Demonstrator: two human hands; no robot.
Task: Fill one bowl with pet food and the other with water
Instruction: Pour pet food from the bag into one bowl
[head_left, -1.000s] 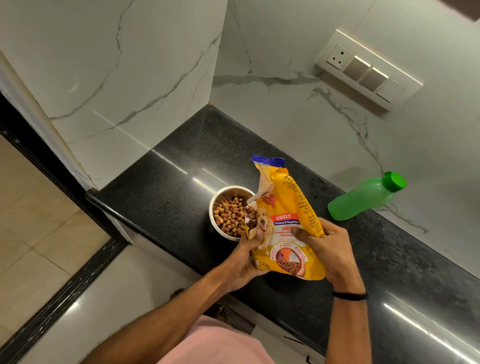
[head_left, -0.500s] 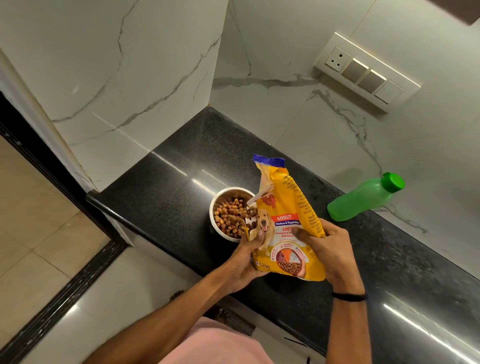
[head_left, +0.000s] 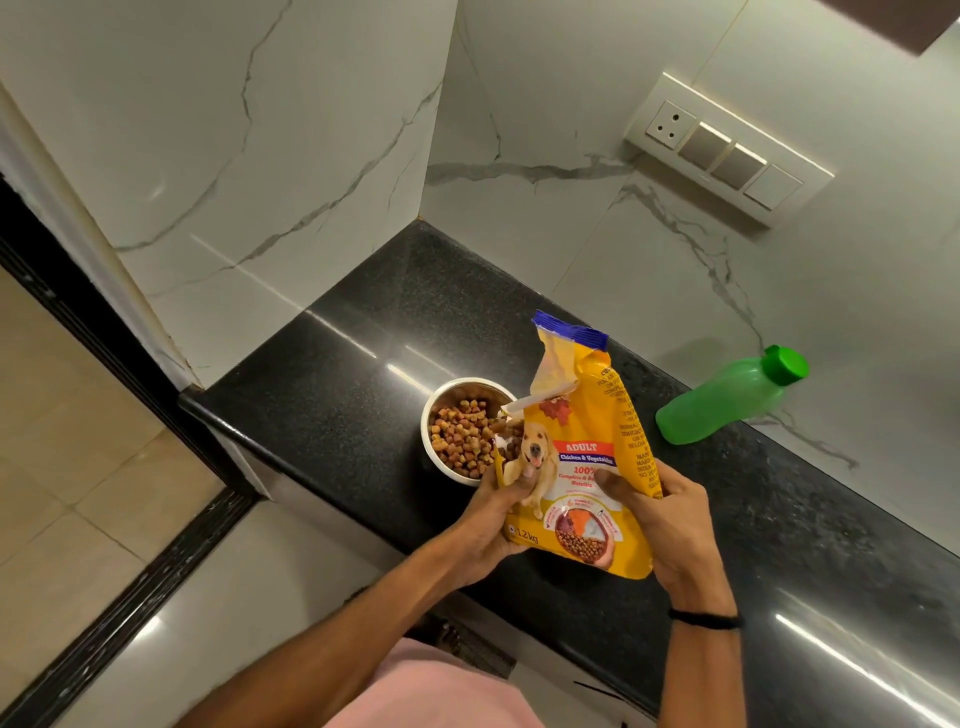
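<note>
Head view: yellow pet food bag (head_left: 587, 415) held upright over the black counter (head_left: 353, 353), torn top open. Left grip (head_left: 491, 522) wraps the bag's lower left edge; right grip (head_left: 670, 525) clasps its right side, thumb across the front. 1 steel bowl (head_left: 435, 415) just beside the bag, left, holding kibble (head_left: 460, 441). Green bottle (head_left: 727, 402) well apart, right, cap on.
</note>
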